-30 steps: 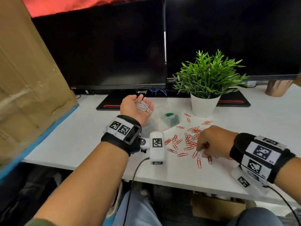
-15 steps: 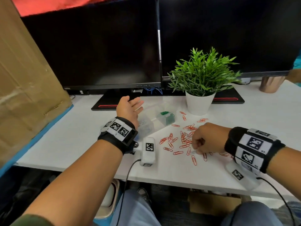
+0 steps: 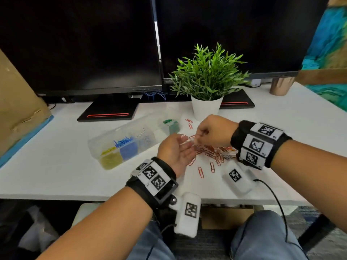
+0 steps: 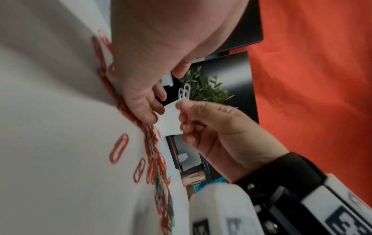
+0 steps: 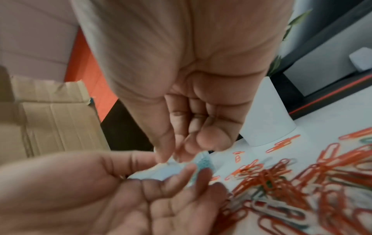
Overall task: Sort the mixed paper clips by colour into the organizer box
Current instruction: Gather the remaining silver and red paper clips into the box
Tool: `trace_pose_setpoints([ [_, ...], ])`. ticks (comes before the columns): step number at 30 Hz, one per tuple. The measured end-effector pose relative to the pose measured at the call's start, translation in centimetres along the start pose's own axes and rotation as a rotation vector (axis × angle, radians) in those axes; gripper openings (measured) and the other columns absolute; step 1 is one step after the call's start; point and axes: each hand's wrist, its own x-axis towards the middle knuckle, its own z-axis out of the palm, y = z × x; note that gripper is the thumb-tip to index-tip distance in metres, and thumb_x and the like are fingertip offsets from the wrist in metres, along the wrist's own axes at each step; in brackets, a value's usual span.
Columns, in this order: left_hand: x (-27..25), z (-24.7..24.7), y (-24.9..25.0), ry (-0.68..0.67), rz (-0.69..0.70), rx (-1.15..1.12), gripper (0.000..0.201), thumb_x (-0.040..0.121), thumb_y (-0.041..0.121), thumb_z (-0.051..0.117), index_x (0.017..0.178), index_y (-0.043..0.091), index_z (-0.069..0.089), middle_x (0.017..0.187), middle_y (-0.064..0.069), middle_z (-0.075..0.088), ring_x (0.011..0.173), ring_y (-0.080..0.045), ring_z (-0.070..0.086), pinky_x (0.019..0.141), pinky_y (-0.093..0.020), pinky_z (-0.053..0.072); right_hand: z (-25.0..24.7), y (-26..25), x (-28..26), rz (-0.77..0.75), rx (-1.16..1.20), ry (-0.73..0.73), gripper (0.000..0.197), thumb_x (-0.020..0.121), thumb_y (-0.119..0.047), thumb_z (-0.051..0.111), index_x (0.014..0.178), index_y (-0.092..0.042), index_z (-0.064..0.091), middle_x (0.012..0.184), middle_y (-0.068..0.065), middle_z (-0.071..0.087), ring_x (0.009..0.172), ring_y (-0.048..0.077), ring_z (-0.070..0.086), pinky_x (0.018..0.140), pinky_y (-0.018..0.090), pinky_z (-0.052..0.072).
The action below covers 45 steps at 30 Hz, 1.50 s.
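Passing a white clip (image 4: 184, 93) across was the step we read here: our right hand (image 3: 214, 131) pinched it at the fingertips, directly over our left hand (image 3: 175, 153), which lay palm-up, fingers relaxed and holding nothing we could make out. In the left wrist view the clip stuck up from that pinch, close to the left fingertips (image 4: 151, 111) but not touching them. The loose pile (image 3: 216, 153) of mostly red clips, with a few green and white mixed in, sat on the desk (image 3: 56, 166) just beyond and under both hands. The organizer box (image 3: 131, 142) stood to the left of the pile, near but apart, with yellow, blue and pale clips in separate compartments and green at its far end. Sorting looked well along, judging by the red left over. Next move, we judged, called for dropping the clip into the cupped palm, gathering more whites, then tipping them into the pale compartment without spilling into blue.
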Motion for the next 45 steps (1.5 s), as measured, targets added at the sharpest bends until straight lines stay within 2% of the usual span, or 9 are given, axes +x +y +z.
trace_pose_setpoints([
  [5,1.1,0.4,-0.4,0.002,-0.088,-0.295,0.027,0.100,0.020,0.042,0.104,-0.002,0.056,0.100,-0.021,0.060,0.096,-0.033,0.062,0.079,-0.038,0.054,-0.6,-0.1,1.3,0.042,0.095,0.082,0.010,0.085,-0.012,0.069,0.081,-0.010,0.078,0.055,-0.010,0.064,0.040,0.002,0.055,0.055,0.020,0.050],
  [9,1.3,-0.6,0.2,0.087,-0.051,-0.312,0.027,0.098,0.020,0.040,0.091,0.001,0.057,0.083,-0.013,0.055,0.072,-0.023,0.054,0.062,-0.028,0.046,0.2,0.3,2.8,0.122,-0.121,0.025,0.013,0.085,-0.019,0.067,0.084,-0.009,0.075,0.083,0.001,0.071,0.070,0.016,0.062,0.068,0.025,0.049],
  [13,1.2,-1.4,0.3,0.085,-0.047,-0.330,0.030,0.099,0.022,0.039,0.098,-0.003,0.057,0.093,-0.018,0.058,0.080,-0.028,0.058,0.068,-0.032,0.049,1.7,-0.1,3.9,0.161,-0.291,-0.107,0.021,0.078,-0.035,0.075,0.072,-0.017,0.065,0.081,0.002,0.067,0.073,0.018,0.058,0.065,0.025,0.046],
  [18,1.4,-1.8,0.1,0.044,-0.040,-0.359,0.035,0.100,0.022,0.037,0.109,-0.006,0.055,0.106,-0.023,0.060,0.095,-0.035,0.061,0.091,-0.041,0.049,2.5,-0.5,4.7,0.168,-0.373,-0.165,0.021,0.086,-0.024,0.065,0.101,-0.009,0.066,0.103,0.007,0.069,0.089,0.022,0.063,0.078,0.029,0.053],
  [22,1.7,-2.1,0.2,0.019,-0.048,-0.369,0.035,0.100,0.023,0.036,0.110,-0.007,0.052,0.109,-0.025,0.058,0.101,-0.038,0.059,0.096,-0.044,0.047,0.9,0.2,4.8,0.243,-0.221,-0.119,0.021,0.085,-0.023,0.065,0.091,-0.003,0.069,0.096,0.011,0.071,0.085,0.024,0.067,0.075,0.031,0.055],
  [27,1.9,-1.6,0.7,0.004,-0.075,-0.377,0.038,0.100,0.024,0.039,0.114,-0.008,0.050,0.115,-0.028,0.054,0.108,-0.040,0.055,0.096,-0.045,0.047,-1.3,-0.8,4.3,0.236,0.435,-0.146,0.019,0.084,-0.004,0.070,0.094,0.011,0.069,0.068,0.014,0.065,0.057,0.022,0.058,0.056,0.029,0.056],
  [33,1.7,-1.1,1.3,0.036,-0.073,-0.421,0.038,0.099,0.024,0.044,0.118,-0.007,0.054,0.120,-0.024,0.056,0.108,-0.035,0.057,0.077,-0.038,0.054,-1.1,0.1,5.3,0.222,-0.088,-0.094,0.015,0.086,-0.011,0.063,0.092,-0.006,0.075,0.082,0.007,0.070,0.056,0.017,0.062,0.057,0.024,0.053],
  [36,1.5,-1.5,1.4,0.045,-0.073,-0.418,0.038,0.097,0.023,0.046,0.118,-0.006,0.056,0.118,-0.022,0.057,0.108,-0.033,0.058,0.084,-0.036,0.054,-0.3,0.9,5.4,0.235,-0.256,-0.147,0.013,0.083,-0.017,0.069,0.094,-0.014,0.075,0.089,-0.002,0.070,0.063,0.012,0.061,0.059,0.022,0.052],
  [45,1.6,-2.0,1.1,0.039,-0.076,-0.397,0.036,0.097,0.021,0.045,0.118,-0.007,0.055,0.107,-0.021,0.057,0.105,-0.034,0.057,0.090,-0.038,0.051,0.6,2.1,5.4,0.213,-0.267,-0.155,0.014,0.085,-0.020,0.067,0.092,-0.012,0.075,0.098,0.004,0.073,0.089,0.021,0.065,0.076,0.029,0.054],
])
